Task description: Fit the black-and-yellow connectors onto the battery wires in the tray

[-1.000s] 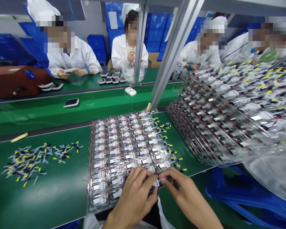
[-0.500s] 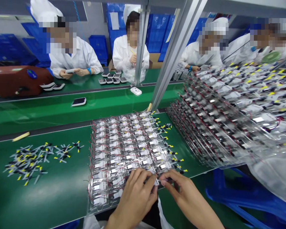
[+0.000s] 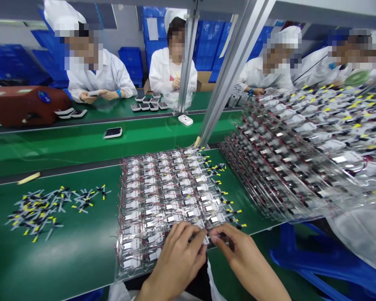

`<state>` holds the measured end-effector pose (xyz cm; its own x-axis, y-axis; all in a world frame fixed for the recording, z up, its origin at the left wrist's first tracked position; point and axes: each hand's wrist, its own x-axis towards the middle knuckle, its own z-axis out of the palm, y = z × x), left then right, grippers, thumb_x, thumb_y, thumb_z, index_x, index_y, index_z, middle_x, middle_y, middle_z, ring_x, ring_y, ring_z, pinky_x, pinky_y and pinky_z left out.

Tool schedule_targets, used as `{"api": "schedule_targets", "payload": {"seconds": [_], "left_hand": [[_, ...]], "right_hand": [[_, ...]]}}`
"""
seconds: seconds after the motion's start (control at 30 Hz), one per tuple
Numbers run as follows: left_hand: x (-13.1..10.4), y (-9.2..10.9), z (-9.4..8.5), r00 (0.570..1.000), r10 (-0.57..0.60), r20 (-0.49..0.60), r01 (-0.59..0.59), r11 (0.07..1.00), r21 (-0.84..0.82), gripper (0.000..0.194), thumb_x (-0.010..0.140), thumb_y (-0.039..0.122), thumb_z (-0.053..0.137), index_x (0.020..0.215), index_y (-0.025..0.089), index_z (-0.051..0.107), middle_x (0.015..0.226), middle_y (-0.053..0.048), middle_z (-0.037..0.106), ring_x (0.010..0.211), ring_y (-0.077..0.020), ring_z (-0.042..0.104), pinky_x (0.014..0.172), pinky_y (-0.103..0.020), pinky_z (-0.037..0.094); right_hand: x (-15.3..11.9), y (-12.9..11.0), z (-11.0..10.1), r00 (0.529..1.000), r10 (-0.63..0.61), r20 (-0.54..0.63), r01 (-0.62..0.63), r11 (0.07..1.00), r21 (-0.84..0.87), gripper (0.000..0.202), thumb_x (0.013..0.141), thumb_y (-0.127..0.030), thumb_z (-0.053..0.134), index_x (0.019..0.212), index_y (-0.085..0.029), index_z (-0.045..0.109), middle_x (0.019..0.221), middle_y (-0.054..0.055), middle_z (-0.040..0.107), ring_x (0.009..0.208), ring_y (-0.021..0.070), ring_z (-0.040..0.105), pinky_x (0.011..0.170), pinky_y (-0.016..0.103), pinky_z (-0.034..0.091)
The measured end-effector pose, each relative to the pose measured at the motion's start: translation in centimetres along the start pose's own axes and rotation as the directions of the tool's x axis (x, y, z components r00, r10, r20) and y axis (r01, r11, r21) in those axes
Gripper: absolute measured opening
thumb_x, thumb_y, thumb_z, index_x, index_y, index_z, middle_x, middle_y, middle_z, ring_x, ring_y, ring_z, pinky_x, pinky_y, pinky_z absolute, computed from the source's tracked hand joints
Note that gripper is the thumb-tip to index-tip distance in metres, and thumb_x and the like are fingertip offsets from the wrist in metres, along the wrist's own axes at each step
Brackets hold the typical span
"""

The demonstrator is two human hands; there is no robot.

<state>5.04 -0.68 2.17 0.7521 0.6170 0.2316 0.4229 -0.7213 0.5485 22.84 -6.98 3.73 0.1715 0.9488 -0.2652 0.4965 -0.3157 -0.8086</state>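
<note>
In front of me lies a clear plastic tray point(image 3: 118, 272) with rows of small white rectangular modules that have thin red wires. At the tray's near right corner, my left hand point(image 3: 182, 253) is closed with its fingers on one white module point(image 3: 206, 240). Right beside that module, the thumb and index finger of my right hand point(image 3: 233, 242) are pinched together. What sits between those fingertips is too small to make out. Along the tray's right side stick out several black, grey and yellow-tipped pieces point(image 3: 239, 211).
Loose yellow-tipped pieces point(image 3: 37, 209) are heaped on the green table left of the tray. A tall stack of filled trays point(image 3: 278, 154) stands to the right. Beyond a metal post point(image 3: 225, 71), a green belt point(image 3: 65, 144) carries a handheld device point(image 3: 113, 133) and a white casing point(image 3: 185, 120). Co-workers sit opposite.
On the belt, the handheld device and the white casing have shifted to the right. Both my hands stay in nearly the same place at the tray corner.
</note>
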Motion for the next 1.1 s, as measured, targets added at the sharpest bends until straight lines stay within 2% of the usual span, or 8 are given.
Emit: {"api": "schedule_targets", "payload": {"seconds": [0.2,0.43,0.7,1.1], "left_hand": [[0.11,0.01,-0.20,1.000,0.007,-0.005,-0.007,1.000,-0.007,0.033,0.090,0.011,0.059,0.121,0.018,0.060,0.102,-0.006,0.064,0.094,-0.0238,0.058,0.084,-0.042,0.053],[0.36,0.10,-0.38,0.999,0.005,0.042,-0.006,1.000,0.019,0.031,0.089,0.012,0.062,0.120,0.018,0.060,0.101,-0.006,0.065,0.095,-0.0247,0.058,0.084,-0.044,0.053],[0.48,0.12,-0.51,0.998,-0.011,0.068,0.012,1.000,-0.017,0.027,0.088,0.011,0.062,0.113,0.020,0.063,0.101,-0.004,0.066,0.096,-0.0228,0.058,0.086,-0.041,0.052],[0.27,-0.05,-0.13,1.000,-0.026,0.015,0.027,0.998,-0.062,0.031,0.087,0.011,0.064,0.117,0.021,0.063,0.101,-0.003,0.066,0.095,-0.0214,0.058,0.087,-0.040,0.051]], "right_hand": [[0.02,-0.15,-0.03,0.999,-0.003,0.038,0.003,1.000,-0.007,0.020,0.095,-0.035,0.046,0.090,-0.025,0.063,0.094,0.001,0.067,0.087,0.0197,0.062,0.079,0.028,0.042],[0.08,-0.19,-0.08,0.999,-0.005,0.046,0.005,1.000,0.010,0.021,0.095,-0.035,0.046,0.088,-0.024,0.063,0.093,0.002,0.067,0.087,0.0199,0.061,0.080,0.029,0.042],[0.01,-0.34,0.14,1.000,0.000,0.018,0.000,1.000,0.018,0.020,0.094,-0.034,0.047,0.089,-0.023,0.063,0.095,0.004,0.069,0.089,0.0221,0.063,0.082,0.032,0.044],[0.12,-0.38,0.00,0.999,0.029,0.033,-0.029,1.000,-0.007,0.022,0.094,-0.037,0.047,0.089,-0.024,0.064,0.093,0.004,0.070,0.085,0.0227,0.064,0.079,0.032,0.044]]}}
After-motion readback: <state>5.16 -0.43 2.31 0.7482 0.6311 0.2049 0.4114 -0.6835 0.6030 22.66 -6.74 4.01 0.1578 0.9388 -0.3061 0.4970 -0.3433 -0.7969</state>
